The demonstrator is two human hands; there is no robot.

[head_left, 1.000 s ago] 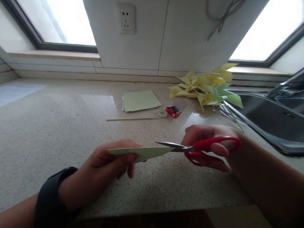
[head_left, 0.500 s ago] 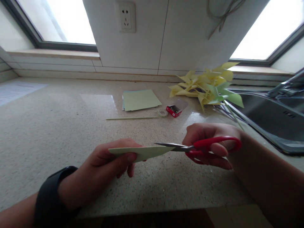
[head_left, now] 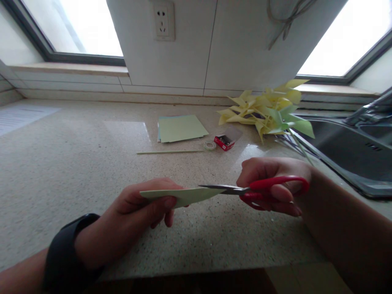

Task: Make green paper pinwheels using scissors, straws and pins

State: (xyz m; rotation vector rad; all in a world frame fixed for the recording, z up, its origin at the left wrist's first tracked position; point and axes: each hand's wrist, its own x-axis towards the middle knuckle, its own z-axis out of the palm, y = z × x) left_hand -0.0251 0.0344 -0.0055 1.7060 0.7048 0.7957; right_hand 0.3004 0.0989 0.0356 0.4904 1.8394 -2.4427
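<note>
Pinched between the thumb and fingers of my left hand (head_left: 143,206) is a piece of pale green paper (head_left: 190,197), seen nearly edge-on above the counter. My right hand (head_left: 272,175) is wrapped round the red handles of a pair of scissors (head_left: 269,183). The blades point left and lie at the right end of the paper, with one blade above it and the paper's tip between them. Beyond my hands, a thin pale stick (head_left: 170,152) lies on the counter.
A stack of coloured paper sheets (head_left: 182,128), a roll of clear tape (head_left: 210,145) and a small red box of pins (head_left: 224,142) lie farther back. Yellow and green paper pinwheels (head_left: 263,110) rest beside the sink (head_left: 343,155). A printed sheet (head_left: 24,118) lies far left.
The scissor handles have drawn slightly closer together in my right hand. My left hand and the paper have hardly moved.
</note>
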